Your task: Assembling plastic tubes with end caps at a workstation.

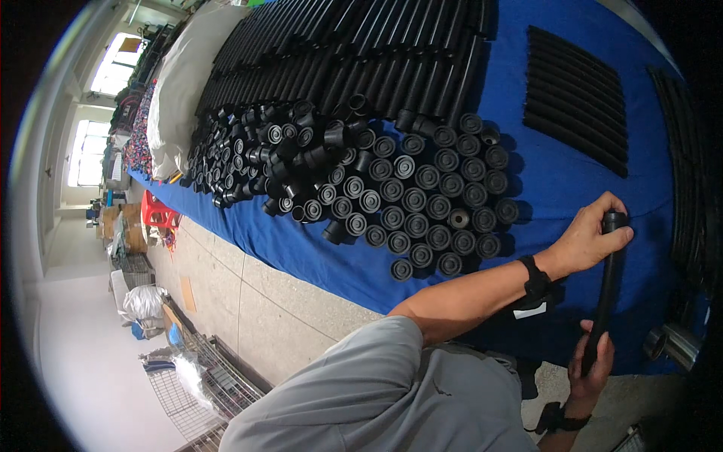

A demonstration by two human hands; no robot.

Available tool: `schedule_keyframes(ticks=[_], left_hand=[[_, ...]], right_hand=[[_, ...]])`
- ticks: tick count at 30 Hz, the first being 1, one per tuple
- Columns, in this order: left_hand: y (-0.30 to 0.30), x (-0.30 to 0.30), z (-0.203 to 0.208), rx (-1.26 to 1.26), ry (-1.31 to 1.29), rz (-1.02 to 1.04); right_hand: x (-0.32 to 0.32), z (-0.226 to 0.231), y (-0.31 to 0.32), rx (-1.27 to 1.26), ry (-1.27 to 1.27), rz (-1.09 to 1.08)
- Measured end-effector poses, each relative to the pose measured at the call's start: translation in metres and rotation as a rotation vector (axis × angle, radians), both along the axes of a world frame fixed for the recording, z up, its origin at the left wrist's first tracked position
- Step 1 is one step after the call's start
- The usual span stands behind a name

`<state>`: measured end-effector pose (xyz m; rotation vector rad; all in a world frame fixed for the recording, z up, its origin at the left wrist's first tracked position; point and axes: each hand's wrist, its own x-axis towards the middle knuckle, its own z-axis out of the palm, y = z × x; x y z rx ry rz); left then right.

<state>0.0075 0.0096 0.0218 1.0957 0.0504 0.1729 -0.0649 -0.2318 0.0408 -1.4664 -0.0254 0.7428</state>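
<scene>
A long black tube (608,290) slants between my two hands over the right side of the blue-covered table. Around its upper end, just below a black end piece (614,220), the thumb and fingers of my left hand (591,237) are closed. Lower down, past the table's near edge, my right hand (591,361) wraps the tube's other end. Both wrists wear dark bands. To the left of my left hand stand several round black caps (452,184) in rows, with ringed tops facing up; one shows a pale centre.
Many more black fittings (248,154) lie heaped farther left. Long black tubes (339,68) fill the table's back. Thin black ribbed strips (576,98) lie at the far right. A shiny metal cylinder (678,346) sits near my right hand. Wire racks (188,392) stand on the floor.
</scene>
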Motion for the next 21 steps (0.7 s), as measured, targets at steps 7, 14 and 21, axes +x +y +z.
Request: schedule_keyframes(ticks=[7, 14, 21], left_hand=[[0.002, 0.001, -0.005, 0.084, -0.025, 0.036], [0.003, 0.000, 0.000, 0.100, 0.003, 0.026], [0.000, -0.001, -0.001, -0.002, -0.042, -0.005]], right_hand=[[-0.002, 0.002, 0.008, -0.068, -0.103, -0.083], [-0.005, -0.014, 0.007, -0.454, -0.487, -0.092], [-0.003, -0.001, -0.002, 0.018, 0.039, -0.055]])
